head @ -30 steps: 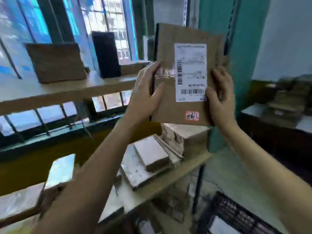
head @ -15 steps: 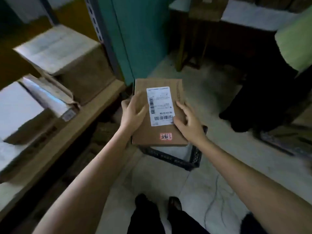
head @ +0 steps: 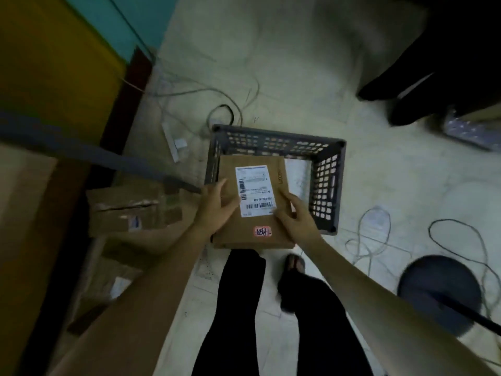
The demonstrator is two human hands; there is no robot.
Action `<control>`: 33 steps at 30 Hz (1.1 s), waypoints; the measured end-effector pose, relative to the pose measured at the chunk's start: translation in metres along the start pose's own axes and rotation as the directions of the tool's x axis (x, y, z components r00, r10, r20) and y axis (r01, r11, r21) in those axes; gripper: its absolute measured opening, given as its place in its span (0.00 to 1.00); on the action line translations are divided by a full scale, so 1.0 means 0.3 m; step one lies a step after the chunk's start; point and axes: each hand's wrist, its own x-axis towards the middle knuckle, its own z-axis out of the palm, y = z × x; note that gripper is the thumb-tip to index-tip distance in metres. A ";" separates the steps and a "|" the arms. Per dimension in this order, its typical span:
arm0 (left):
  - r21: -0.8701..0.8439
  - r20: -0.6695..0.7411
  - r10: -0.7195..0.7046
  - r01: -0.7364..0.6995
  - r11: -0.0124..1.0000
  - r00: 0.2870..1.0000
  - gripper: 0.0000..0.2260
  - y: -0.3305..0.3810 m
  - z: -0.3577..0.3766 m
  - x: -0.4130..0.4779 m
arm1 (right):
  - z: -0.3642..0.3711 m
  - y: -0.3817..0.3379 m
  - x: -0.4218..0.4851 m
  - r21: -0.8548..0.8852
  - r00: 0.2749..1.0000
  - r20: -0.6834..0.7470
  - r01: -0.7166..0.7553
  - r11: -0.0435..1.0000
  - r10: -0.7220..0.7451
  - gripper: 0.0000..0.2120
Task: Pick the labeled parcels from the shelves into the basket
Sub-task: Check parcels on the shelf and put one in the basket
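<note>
Brown parcel (head: 254, 191), two hands (head: 217, 210) (head: 296, 222), one basket (head: 276, 134)

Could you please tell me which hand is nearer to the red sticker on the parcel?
Right. The right hand holds the parcel just right of the red sticker; the left hand holds its opposite edge, farther away.

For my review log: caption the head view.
Left hand and right hand hold a labeled cardboard parcel over the black basket on the floor.
</note>
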 end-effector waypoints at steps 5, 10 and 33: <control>0.068 0.148 -0.093 0.083 0.994 0.985 0.27 -0.217 0.177 0.356 | 0.089 0.303 0.351 -0.114 0.982 0.038 -0.180 0.977 0.185 0.31; 0.085 0.168 -0.084 0.070 0.994 0.982 0.31 -0.370 0.328 0.722 | 0.157 0.505 0.718 -0.150 0.973 0.091 -0.199 0.968 0.214 0.28; 0.311 0.026 0.175 -0.174 0.934 0.984 0.17 -0.345 0.306 0.868 | 0.122 0.431 0.814 -0.627 0.913 0.372 0.112 0.771 0.170 0.27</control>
